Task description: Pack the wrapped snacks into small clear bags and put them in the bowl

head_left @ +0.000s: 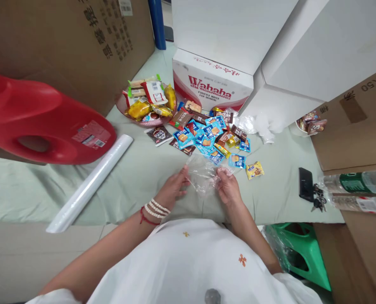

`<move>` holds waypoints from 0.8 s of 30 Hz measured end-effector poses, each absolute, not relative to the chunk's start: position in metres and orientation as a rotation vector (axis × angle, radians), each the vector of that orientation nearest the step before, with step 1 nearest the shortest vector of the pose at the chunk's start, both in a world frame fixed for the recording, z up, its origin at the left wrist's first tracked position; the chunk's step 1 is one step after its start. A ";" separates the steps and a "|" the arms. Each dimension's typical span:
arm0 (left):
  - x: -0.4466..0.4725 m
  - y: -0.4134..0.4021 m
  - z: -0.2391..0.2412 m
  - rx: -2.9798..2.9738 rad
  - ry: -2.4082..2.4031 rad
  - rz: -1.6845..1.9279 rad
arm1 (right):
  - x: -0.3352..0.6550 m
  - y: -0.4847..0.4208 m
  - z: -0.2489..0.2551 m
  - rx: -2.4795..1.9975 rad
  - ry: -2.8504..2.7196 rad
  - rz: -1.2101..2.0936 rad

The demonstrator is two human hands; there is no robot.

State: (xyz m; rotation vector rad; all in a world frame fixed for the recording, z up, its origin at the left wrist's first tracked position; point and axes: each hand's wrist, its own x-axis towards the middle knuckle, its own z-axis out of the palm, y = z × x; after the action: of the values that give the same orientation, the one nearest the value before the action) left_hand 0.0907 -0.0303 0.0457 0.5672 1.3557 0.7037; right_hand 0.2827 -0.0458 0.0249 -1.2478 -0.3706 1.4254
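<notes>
The work appeared to be at an early stage: a thin clear bag (203, 177) was in both hands, spread between them, and no packet could be made out inside it. Its mouth could not be told with certainty. The bag was just above the green cloth (156, 181), near the person's body, and its far edge came close to the loose snack packets (206, 142). These lay in a heap, not sorted, while other packets sat in the pink bowl (152, 123). Crumpled clear plastic (263, 126) lay to the right of the heap.

The left hand (176, 184) came in from the lower left, its wrist carrying bracelets (157, 210). Its thumb and index finger seemed to pinch the left edge of the bag, and the other fingers were loosely bent. The right hand (228, 185) reached forward from the lower right; its thumb and forefinger gripped the opposite edge, with the remaining fingers curled inward. Both hands stood almost level, well apart from the white roll (89, 183).
</notes>
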 end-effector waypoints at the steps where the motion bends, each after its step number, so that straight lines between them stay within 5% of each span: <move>1: 0.095 -0.033 0.045 0.563 1.306 0.706 | 0.277 -0.046 0.025 -1.247 -0.391 1.438; 10: 0.102 -0.022 0.024 0.731 1.315 0.979 | 0.324 -0.037 0.039 -1.544 -0.843 1.454; 17: 0.110 -0.017 0.017 1.131 1.352 0.998 | 0.351 -0.038 0.035 -1.293 -0.828 1.372; 24: 0.103 -0.006 0.021 0.865 1.365 1.111 | 0.334 -0.052 0.026 -1.290 -0.901 1.549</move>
State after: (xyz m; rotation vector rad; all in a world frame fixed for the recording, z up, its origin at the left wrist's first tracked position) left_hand 0.1034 -0.0057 0.0214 0.8648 1.3652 1.1107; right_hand 0.3343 -0.0515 0.0260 -1.2898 -0.9007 1.5487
